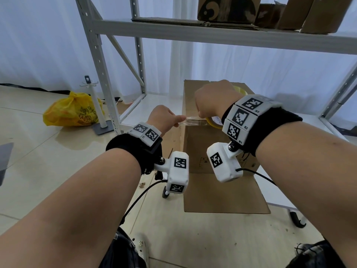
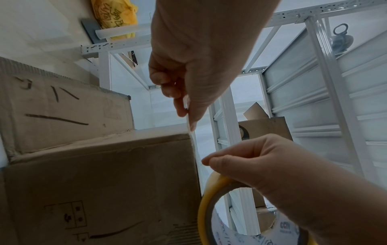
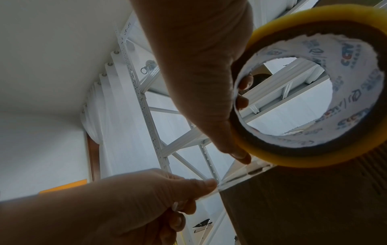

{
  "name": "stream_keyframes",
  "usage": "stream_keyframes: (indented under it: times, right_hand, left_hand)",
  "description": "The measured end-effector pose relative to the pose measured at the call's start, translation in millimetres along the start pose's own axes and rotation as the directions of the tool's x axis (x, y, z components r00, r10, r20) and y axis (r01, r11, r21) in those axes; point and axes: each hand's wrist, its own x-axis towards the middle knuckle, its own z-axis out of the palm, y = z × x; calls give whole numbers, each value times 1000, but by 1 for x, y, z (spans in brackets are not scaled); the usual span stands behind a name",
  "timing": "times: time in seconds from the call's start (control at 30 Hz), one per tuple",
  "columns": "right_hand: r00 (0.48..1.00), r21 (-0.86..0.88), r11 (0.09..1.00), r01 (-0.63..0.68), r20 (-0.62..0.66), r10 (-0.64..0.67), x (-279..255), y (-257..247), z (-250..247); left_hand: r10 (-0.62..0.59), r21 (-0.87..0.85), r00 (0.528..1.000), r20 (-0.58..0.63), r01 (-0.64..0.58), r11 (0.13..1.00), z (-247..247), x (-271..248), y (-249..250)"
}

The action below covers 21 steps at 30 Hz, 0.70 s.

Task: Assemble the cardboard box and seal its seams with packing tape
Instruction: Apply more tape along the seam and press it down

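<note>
Cardboard box (image 1: 216,151) stands formed on the floor at the head view's centre, its top at 12 o'clock under both hands and one flap lying open toward 6 o'clock, so the shape is up but that end is not closed. Sealing looks barely begun: the right hand (image 1: 212,99) holds the yellow tape roll (image 1: 213,121) just above the box's upper edge, its fingers (image 3: 243,101) hooked through the core and the thumb on the outside. The left hand (image 1: 164,117), at 9 o'clock of the roll, pinches the free end of the clear tape strip (image 1: 192,120) between thumb and forefinger, the remaining fingers curled. The strip runs taut between the two hands beside the box's corner; whether any of it is stuck down I cannot tell. My judgement: the strip is yet to be laid and pressed, and every seam in view remains bare, including the open flap's end.
</note>
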Motion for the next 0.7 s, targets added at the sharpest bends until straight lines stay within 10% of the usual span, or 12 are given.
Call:
stream_keyframes:
  times: [0.47,0.7]
  right_hand:
    - [1000,59,998,16,-16,-15,-2,10,3]
    - [995,517,853,-77,-13,97,-8,52,14]
  left_hand:
    - [-34,-117,999,-3,34,993,-12,-1,9]
    - [-25,-175,1000,-14,22,984,-11,-4,16]
